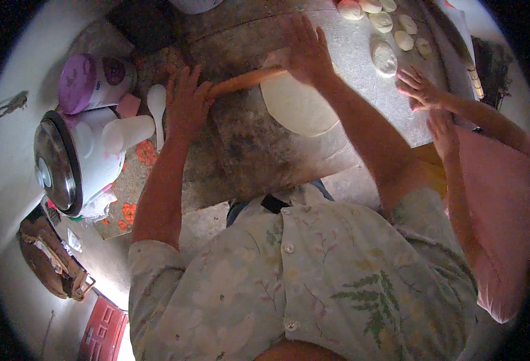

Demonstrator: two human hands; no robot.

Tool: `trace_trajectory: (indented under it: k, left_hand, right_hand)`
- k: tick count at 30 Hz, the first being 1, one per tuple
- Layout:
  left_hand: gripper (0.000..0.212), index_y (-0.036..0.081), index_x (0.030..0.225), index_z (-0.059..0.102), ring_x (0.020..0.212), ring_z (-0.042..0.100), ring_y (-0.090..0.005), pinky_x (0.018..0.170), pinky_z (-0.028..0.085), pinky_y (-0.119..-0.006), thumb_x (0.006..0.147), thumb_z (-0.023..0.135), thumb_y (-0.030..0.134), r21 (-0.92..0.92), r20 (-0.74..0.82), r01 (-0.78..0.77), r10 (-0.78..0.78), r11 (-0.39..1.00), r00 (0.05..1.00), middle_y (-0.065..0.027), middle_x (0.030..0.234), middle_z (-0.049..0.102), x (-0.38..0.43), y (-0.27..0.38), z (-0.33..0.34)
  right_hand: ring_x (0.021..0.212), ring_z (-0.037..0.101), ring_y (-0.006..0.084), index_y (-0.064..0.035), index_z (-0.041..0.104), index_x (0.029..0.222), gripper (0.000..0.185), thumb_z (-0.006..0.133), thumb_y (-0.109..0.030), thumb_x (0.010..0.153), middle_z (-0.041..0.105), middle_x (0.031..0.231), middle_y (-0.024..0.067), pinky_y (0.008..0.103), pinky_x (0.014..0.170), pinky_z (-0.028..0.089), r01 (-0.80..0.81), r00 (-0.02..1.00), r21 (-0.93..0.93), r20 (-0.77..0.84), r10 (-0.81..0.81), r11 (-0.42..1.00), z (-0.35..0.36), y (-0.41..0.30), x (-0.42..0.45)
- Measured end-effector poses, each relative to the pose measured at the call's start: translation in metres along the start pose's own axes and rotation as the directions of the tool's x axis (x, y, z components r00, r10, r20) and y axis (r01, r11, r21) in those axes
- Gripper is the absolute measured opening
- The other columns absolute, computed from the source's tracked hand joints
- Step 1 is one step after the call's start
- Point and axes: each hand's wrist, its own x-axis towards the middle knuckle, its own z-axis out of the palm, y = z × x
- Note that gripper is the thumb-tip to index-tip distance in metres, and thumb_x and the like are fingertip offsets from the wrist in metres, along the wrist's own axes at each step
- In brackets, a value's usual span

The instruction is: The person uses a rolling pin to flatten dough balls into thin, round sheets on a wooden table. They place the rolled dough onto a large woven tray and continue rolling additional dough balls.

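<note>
A slim wooden rolling pin (244,81) lies across the work surface, its right part over the upper side of a thin round sheet of dough (299,106). At the pin's left end is my left hand (186,106), the palm down over it and the fingers pointing away from me. My right hand (308,54) presses on the right end with fingers stretched out, hiding that end and part of the dough. The sheet lies flat on a stained, partly floured board (242,149).
Flattened dough pieces (381,21) and a larger oval lump (384,58) sit at the upper right. Beside them are a co-worker's hands (420,88). To the left stand a lidded pot-like appliance (98,149), a purple-lidded tub (77,83), a white cup (129,133) and a white spoon (156,106).
</note>
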Motion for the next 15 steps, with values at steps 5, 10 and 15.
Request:
trace_trajectory:
  k: [5, 10, 15]
  left_hand:
    - [0.059, 0.016, 0.131, 0.041, 0.134, 0.023, -0.0281, 0.107, 0.020, -0.048, 0.079, 0.064, 0.030, -0.072, 0.026, 0.016, -0.014, 0.997, 1.000, -0.0083, 0.144, 0.026, -0.048, -0.008, 0.033]
    - [0.064, 0.013, 0.134, 0.036, 0.134, 0.021, -0.0300, 0.107, 0.020, -0.047, 0.079, 0.063, 0.031, -0.219, -0.118, 0.003, -0.029, 0.976, 0.993, -0.0096, 0.145, 0.025, -0.020, -0.008, 0.009]
    - [0.049, 0.011, 0.121, 0.051, 0.131, 0.028, -0.0284, 0.103, 0.026, -0.045, 0.077, 0.065, 0.026, -0.068, 0.036, -0.043, 0.045, 0.997, 0.998, -0.0099, 0.139, 0.034, -0.023, -0.016, 0.009]
  right_hand:
    - [0.135, 0.017, 0.0336, -0.0093, 0.027, 0.138, 0.078, 0.060, -0.044, 0.077, 0.024, 0.144, 0.0158, 0.0520, 0.106, 0.017, 0.060, 0.990, 0.198, 0.117, -0.084, 0.978, -0.019, -0.054, -0.114]
    - [0.135, 0.015, 0.0335, -0.0080, 0.026, 0.139, 0.077, 0.051, -0.054, 0.081, 0.022, 0.145, 0.0162, 0.0509, 0.106, 0.017, -0.056, 0.983, 0.110, 0.178, 0.036, 0.992, -0.039, -0.051, -0.072]
    - [0.134, 0.017, 0.0361, -0.0041, 0.026, 0.138, 0.082, 0.048, -0.058, 0.080, 0.024, 0.143, 0.0175, 0.0512, 0.107, 0.014, -0.031, 0.975, 0.081, 0.222, 0.012, 0.996, -0.039, -0.056, -0.090]
